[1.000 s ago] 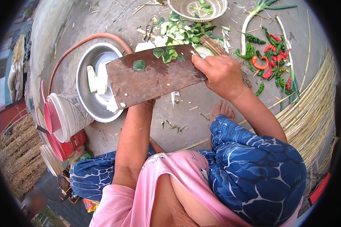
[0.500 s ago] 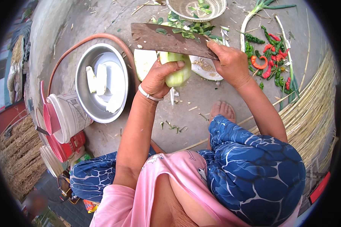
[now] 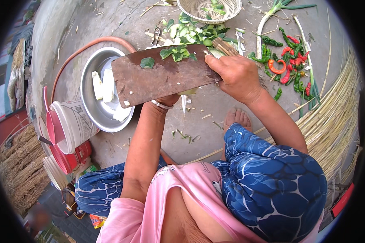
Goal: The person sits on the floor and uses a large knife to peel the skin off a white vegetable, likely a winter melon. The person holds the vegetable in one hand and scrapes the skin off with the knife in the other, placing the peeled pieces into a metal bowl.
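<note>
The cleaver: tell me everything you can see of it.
The cleaver has a broad, rectangular, rusty-brown metal blade, held flat side up above the ground. Green leaf pieces and pale bits stick to it. The right hand grips its handle end; the left hand lies mostly hidden beneath the blade.

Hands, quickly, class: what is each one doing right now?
Left hand: mostly hidden under the cleaver blade; its grip cannot be told.
Right hand: closed around the cleaver's handle end, blade held flat with green bits on it.
</note>
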Tool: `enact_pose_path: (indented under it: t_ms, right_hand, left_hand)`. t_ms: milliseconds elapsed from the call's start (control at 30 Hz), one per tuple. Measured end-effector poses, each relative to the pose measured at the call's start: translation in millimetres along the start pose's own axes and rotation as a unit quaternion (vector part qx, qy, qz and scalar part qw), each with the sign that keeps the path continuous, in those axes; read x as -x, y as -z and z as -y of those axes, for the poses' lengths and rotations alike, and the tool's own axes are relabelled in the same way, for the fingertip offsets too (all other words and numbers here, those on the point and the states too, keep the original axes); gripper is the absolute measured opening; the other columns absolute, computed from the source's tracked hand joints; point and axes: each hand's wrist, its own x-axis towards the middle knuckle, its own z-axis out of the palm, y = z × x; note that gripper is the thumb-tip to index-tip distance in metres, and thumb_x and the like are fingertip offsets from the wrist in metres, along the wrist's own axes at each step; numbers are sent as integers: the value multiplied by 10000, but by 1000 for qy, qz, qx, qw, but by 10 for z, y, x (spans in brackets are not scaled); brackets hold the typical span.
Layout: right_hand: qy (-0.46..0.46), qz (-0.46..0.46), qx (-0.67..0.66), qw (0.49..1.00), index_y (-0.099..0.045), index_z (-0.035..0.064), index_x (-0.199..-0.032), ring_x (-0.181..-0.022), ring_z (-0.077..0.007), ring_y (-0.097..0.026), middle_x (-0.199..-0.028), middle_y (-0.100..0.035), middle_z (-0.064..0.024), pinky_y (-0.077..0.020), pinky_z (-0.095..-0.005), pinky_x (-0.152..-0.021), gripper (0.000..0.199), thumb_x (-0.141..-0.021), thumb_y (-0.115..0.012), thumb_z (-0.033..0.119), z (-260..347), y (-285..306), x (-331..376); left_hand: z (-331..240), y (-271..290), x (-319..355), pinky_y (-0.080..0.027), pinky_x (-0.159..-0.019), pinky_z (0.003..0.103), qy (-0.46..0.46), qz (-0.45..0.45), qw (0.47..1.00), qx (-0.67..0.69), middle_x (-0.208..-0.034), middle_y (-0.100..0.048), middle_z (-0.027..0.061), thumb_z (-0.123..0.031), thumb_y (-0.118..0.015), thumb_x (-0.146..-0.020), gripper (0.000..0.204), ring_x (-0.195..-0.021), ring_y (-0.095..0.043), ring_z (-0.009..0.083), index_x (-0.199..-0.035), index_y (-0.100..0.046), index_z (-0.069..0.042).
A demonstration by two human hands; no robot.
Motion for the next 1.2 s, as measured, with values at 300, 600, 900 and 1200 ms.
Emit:
enact_pose_path:
  t_ms: [300,600,900,1200]
  right_hand:
    - [-110,20,1,994,-624,188,-1035,-659,-266,-653,-703,-614,-41,-505,-413,-540,287,-763,-667,108,-335,-242,106]
    - [-16,-37,-24,999,-659,165,-1041,-593,-241,-612,-650,-548,-28,-490,-376,-530,313,-739,-649,87,30,43,51]
    - [10,-45,-17,999,-671,151,-1057,-577,-215,-589,-638,-508,-24,-475,-359,-528,339,-732,-636,61,91,-42,59]
    - [-68,-55,-57,995,-642,148,-1091,-666,-262,-642,-697,-601,-46,-503,-393,-567,411,-695,-701,53,-124,-42,96]
  left_hand:
    - [-573,-147,-111,-525,-866,326,215,27,937,276,-1116,-632,58,-94,-693,-815,515,-984,-624,181,-1300,-522,-65]
    - [-180,-30,-128,-471,-1025,437,102,-21,832,545,-1324,-576,100,-376,-547,-961,504,-1207,-564,269,-1376,-478,-99]
    - [-170,14,-71,-499,-992,421,106,-113,832,533,-1249,-625,88,-361,-581,-953,482,-1147,-600,237,-1336,-500,-80]
    - [-348,8,-85,-526,-951,534,138,49,872,467,-1259,-615,140,-248,-709,-840,566,-1138,-620,324,-1331,-505,-54]
